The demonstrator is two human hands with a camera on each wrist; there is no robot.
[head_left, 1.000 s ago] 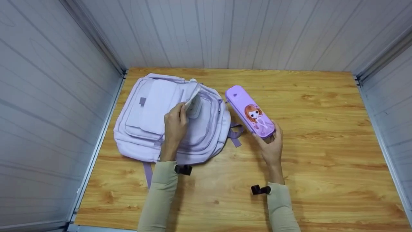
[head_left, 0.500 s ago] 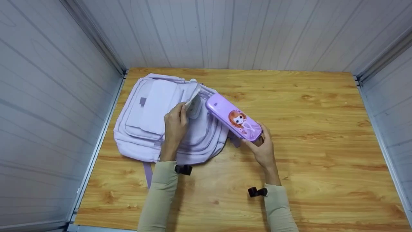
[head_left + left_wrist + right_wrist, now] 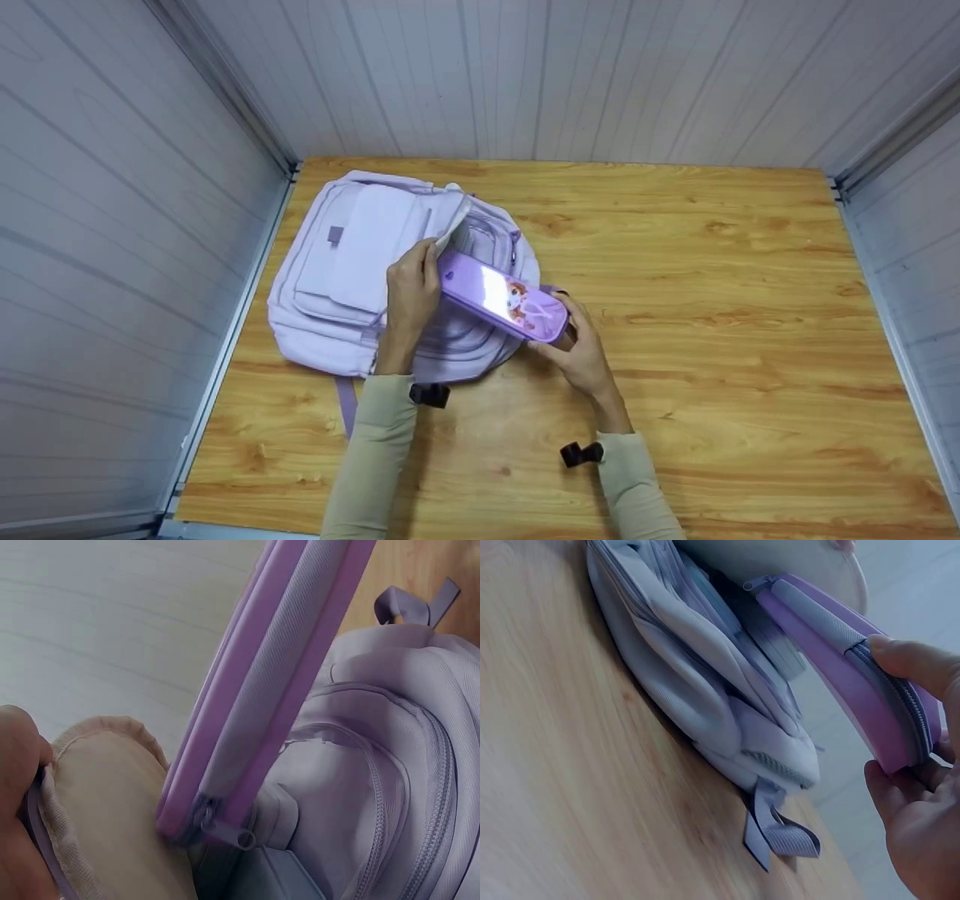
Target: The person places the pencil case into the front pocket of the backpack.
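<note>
A pale lilac backpack (image 3: 337,277) lies on the wooden table with a front compartment unzipped. My left hand (image 3: 411,289) pinches the edge of that compartment's flap (image 3: 112,772) and holds it raised. My right hand (image 3: 577,352) grips the near end of a purple pencil case (image 3: 502,296) printed with a red-haired cartoon girl. In the left wrist view the case's far end, with its zipper pull (image 3: 225,831), is at the pocket's mouth. Inside the pocket, box-like items (image 3: 277,870) show beneath the case, partly hidden. Thumb and fingers wrap the case in the right wrist view.
A purple strap (image 3: 780,829) sticks out from the backpack's right side, and another strap (image 3: 345,405) lies at its lower left. Grey panelled walls (image 3: 495,75) enclose the wooden table (image 3: 750,315) at the back and on both sides.
My right hand has carried the pencil case left and down from beside the backpack to the open compartment. The left hand keeps holding the flap in nearly the same place.
</note>
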